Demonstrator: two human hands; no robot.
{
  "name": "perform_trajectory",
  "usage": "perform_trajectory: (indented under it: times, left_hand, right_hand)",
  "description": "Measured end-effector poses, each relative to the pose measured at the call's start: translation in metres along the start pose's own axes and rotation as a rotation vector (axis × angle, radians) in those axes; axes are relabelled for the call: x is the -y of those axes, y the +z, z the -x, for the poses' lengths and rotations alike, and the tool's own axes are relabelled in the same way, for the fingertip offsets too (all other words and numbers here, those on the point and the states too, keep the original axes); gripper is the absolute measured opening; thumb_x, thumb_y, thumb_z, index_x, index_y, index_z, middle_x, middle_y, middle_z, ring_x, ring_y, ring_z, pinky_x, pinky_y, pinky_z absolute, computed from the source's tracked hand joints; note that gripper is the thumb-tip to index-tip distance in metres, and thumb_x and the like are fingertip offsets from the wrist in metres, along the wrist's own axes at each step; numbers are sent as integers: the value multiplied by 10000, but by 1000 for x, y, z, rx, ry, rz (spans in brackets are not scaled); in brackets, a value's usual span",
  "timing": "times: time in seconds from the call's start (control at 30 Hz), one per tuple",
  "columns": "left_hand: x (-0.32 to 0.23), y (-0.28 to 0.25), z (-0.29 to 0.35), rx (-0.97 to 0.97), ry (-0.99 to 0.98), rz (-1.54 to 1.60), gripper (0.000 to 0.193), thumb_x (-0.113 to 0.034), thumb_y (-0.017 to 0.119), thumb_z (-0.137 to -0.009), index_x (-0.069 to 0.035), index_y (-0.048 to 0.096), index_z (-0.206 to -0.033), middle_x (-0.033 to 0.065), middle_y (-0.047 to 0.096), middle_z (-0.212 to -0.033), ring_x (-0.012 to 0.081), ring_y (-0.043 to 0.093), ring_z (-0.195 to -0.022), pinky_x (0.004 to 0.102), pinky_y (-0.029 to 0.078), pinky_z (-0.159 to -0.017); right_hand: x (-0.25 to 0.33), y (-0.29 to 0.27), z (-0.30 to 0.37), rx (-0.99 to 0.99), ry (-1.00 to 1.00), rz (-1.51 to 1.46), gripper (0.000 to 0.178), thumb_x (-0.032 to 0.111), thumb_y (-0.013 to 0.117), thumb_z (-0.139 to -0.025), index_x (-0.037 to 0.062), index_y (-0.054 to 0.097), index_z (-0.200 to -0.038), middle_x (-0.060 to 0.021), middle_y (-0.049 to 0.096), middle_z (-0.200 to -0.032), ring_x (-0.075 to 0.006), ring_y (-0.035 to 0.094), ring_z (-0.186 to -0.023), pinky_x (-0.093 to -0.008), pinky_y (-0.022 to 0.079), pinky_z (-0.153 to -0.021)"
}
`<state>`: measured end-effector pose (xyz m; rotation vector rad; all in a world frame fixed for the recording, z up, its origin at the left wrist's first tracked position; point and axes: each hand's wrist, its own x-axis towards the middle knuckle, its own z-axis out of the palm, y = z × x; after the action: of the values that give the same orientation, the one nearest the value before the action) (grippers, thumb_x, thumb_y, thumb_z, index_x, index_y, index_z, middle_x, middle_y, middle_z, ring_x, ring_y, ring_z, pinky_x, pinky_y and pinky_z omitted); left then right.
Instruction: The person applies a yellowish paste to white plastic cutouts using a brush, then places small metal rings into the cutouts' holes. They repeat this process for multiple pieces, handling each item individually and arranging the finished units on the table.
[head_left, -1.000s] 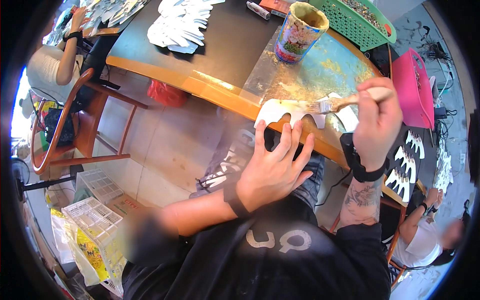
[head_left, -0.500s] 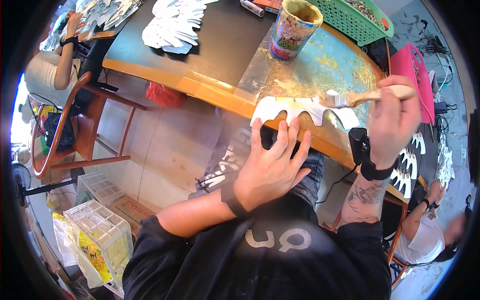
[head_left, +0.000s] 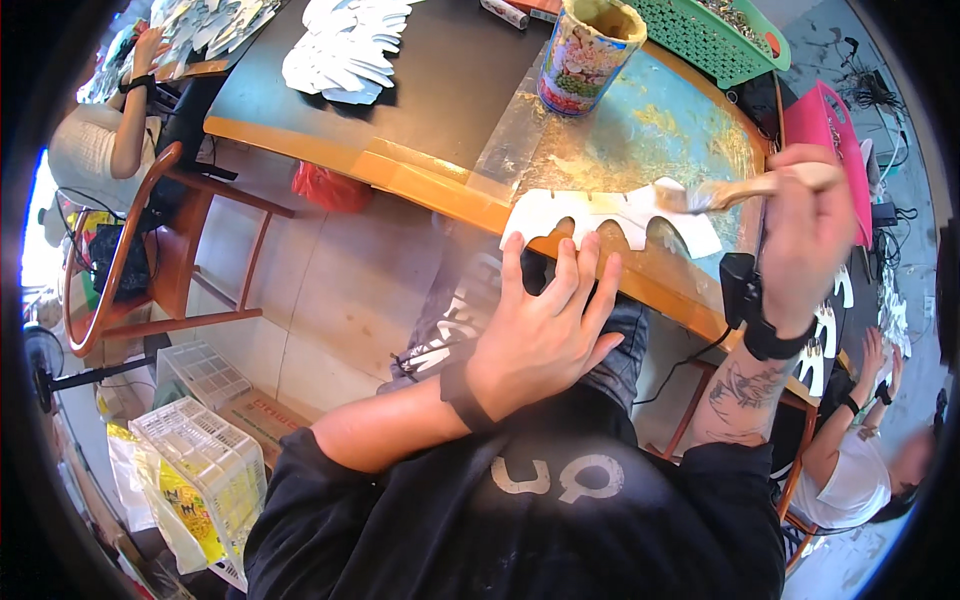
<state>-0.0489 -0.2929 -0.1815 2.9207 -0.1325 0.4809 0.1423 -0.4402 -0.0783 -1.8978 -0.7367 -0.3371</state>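
Note:
A white scalloped cut-out sheet (head_left: 545, 212) lies along the table's front edge, its arched notches facing me. My left hand (head_left: 545, 335) has its fingers spread, and the fingertips rest on the sheet's near edge. In my right hand (head_left: 805, 240) is the wooden handle of a flat paintbrush (head_left: 740, 190). Its bristles are over the right part of the sheet, slightly blurred; whether they touch cannot be made out. Beyond the sheet stands a flower-printed can (head_left: 580, 80) with a yellowish, crusted rim.
A pile of white cut-outs (head_left: 345, 50) lies on the dark table. Behind the can is a green basket (head_left: 715, 50) of small metal parts; a pink basket (head_left: 835, 150) stands at right. A wooden chair (head_left: 175, 260) and white crate (head_left: 205, 450) are left. People sit at both sides.
My right hand and the brush have shifted a little to the right. My left hand stays in place on the sheet. The person at right has moved their hands apart.

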Motion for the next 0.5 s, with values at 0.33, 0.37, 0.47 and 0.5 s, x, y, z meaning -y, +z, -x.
perform_trajectory:
  times: [0.33,0.37,0.47,0.5]
  left_hand:
    - [0,1,0,2,2,-27,771,-546,648,-919,-2,539,-1454,213,518,-1509,329,523,-1316,740,293,-1108]
    - [0,1,-1,1,3,-31,772,-545,648,-919,0,538,-1454,212,519,-1508,328,525,-1314,738,292,-1110]
    - [0,2,-1,-5,-4,-28,774,-545,645,-921,6,537,-1453,210,522,-1505,326,531,-1307,734,292,-1113]
    - [-1,2,0,-7,-5,-23,774,-545,644,-922,8,536,-1452,209,523,-1504,325,533,-1305,732,292,-1113]
  right_hand:
    - [-7,30,11,272,-5,140,55,53,619,-916,9,629,-947,-93,673,-874,-122,612,-616,-300,479,-584]
    - [-12,23,6,243,-67,163,61,30,597,-910,-5,624,-952,-89,668,-885,-107,593,-634,-276,463,-586]
    - [-3,11,7,128,-80,23,47,27,592,-939,-8,614,-917,-66,672,-923,-91,564,-658,-251,439,-587]
    - [8,12,12,90,-33,-109,52,28,591,-948,-5,612,-913,-57,673,-933,-88,557,-663,-248,435,-588]
